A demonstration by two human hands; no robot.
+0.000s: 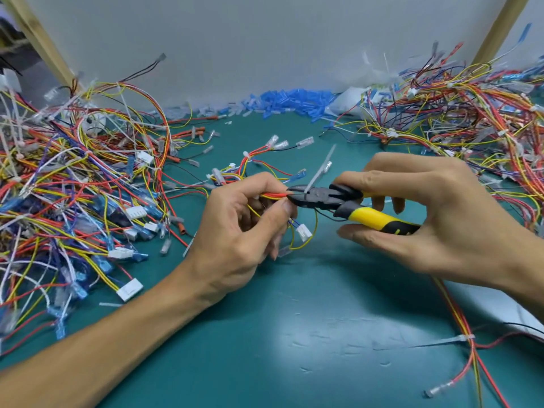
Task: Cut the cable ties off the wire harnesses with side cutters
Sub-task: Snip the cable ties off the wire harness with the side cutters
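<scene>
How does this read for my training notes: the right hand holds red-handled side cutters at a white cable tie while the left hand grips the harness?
Wrong colour: the head view shows side cutters with yellow-and-black handles, not red. The right hand, cable tie, left hand and harness are as stated.

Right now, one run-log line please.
left hand grips wire harness | right hand grips side cutters | jaws at white cable tie

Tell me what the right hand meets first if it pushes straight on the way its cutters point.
The white cable tie between the jaws of the side cutters, then probably the thumb of the left hand, gripping the harness just beyond; depth is unclear.
</scene>
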